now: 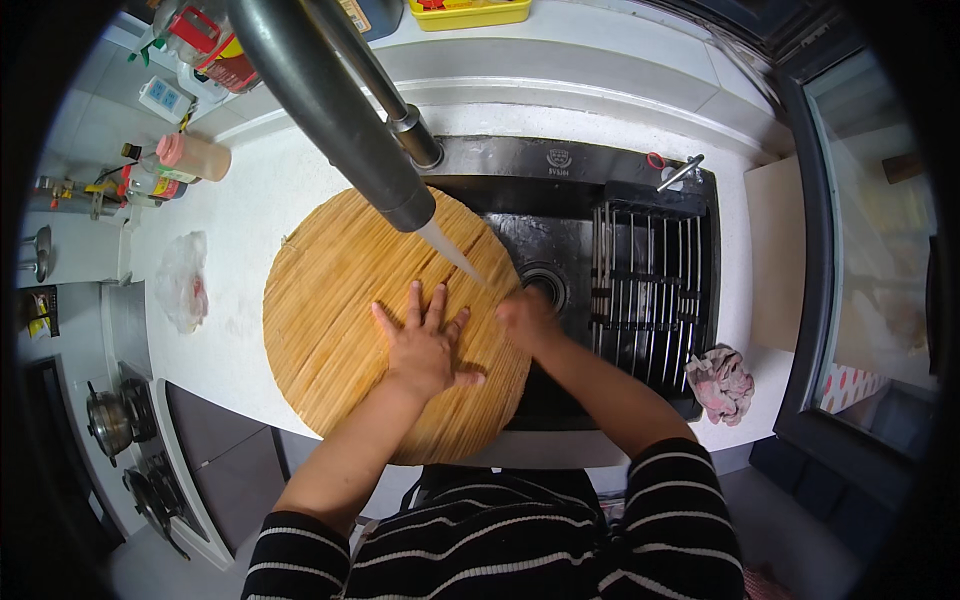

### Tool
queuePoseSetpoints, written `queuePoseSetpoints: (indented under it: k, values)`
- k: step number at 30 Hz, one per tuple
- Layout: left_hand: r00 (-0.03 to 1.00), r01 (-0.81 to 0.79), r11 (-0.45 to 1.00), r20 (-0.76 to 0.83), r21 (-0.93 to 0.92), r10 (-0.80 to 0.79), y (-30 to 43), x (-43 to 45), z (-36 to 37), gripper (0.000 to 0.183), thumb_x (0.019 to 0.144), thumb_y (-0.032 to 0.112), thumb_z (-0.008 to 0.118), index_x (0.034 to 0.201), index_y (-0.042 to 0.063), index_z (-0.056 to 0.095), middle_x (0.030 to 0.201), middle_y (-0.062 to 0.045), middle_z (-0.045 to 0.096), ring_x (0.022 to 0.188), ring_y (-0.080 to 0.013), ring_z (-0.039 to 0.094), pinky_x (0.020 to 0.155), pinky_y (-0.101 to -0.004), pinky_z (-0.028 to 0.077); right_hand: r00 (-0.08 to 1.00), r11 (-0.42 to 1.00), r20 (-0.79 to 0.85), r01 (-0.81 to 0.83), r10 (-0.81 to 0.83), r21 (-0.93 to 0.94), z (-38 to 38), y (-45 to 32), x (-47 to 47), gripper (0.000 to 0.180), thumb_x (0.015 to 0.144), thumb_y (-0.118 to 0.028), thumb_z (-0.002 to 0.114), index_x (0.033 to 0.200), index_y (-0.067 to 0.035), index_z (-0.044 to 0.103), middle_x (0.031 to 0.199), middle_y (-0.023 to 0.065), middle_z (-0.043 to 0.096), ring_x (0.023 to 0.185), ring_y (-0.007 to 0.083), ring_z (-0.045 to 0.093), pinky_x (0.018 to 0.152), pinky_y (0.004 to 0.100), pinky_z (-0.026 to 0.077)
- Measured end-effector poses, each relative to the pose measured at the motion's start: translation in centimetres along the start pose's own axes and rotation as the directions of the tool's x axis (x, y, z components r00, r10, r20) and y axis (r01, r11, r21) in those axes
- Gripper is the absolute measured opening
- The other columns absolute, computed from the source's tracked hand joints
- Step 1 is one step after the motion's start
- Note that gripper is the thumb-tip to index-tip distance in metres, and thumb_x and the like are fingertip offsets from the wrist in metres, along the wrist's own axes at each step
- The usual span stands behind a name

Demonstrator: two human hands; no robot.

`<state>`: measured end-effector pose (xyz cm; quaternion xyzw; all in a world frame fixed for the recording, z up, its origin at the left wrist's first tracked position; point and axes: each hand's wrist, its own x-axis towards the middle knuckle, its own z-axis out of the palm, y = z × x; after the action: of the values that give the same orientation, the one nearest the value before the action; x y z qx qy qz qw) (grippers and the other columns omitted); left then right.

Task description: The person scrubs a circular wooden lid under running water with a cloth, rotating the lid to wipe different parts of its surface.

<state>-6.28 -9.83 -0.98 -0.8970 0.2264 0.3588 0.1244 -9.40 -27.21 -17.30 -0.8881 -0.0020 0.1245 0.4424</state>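
Observation:
A large round disc [322,300] of straw-coloured stalks laid side by side spans the counter and the left part of a black sink [517,232]. My left hand [425,337] is pressed flat on it, fingers spread. At the disc's right edge, above the drain, my right hand [527,319] is curled and blurred; whether it holds anything is hidden. From the dark tap spout [375,165], a stream of water [454,251] falls on the disc's upper right part, just short of the right hand.
A metal-bar rack [645,285] covers the sink's right side. A crumpled cloth [721,384] lies at its right corner. On the counter at left are a plastic bag [182,281] and a pink-capped bottle [195,156]. An opened window [806,247] borders the right side.

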Motion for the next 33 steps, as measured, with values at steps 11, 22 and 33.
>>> queuePoseSetpoints:
  k: [11, 22, 33]
  values:
    - [1.0, 0.001, 1.0, 0.005, 0.001, -0.001, -0.3, 0.1, 0.5, 0.101, 0.065, 0.078, 0.057, 0.149, 0.03, 0.028, 0.159, -0.006, 0.005, 0.145, -0.0363, -0.006, 0.099, -0.0784, -0.001, 0.993, 0.993, -0.001, 0.119, -0.119, -0.002, -0.2, -3.2, -5.0, 0.008, 0.075, 0.0, 0.063, 0.075, -0.006, 0.067, 0.085, 0.0133, 0.063, 0.085, 0.0325, 0.06, 0.075, 0.0411, 0.049]
    - [0.999, 0.002, 1.0, 0.033, 0.007, -0.002, -0.3, 0.0, 0.0, 0.098, 0.069, 0.075, 0.057, 0.149, 0.029, 0.026, 0.16, -0.005, 0.004, 0.145, -0.0344, -0.006, 0.1, -0.0777, 0.0, 0.968, 0.966, 0.013, 0.251, -0.252, 0.054, -0.6, -5.2, -5.8, 0.008, 0.068, -0.001, 0.064, 0.074, -0.006, 0.064, 0.083, 0.0149, 0.06, 0.083, 0.0354, 0.057, 0.071, 0.0445, 0.047]
    - [1.0, -0.007, 1.0, 0.002, 0.02, 0.007, -0.3, 0.4, 0.5, 0.101, 0.065, 0.078, 0.058, 0.149, 0.03, 0.028, 0.159, -0.006, 0.006, 0.145, -0.036, -0.005, 0.099, -0.0782, -0.001, 0.972, 0.991, -0.207, 0.09, -0.109, -0.096, 1.0, -0.1, 0.2, 0.013, 0.074, 0.001, 0.062, 0.082, -0.005, 0.069, 0.079, 0.0167, 0.064, 0.075, 0.0343, 0.062, 0.069, 0.0429, 0.051]
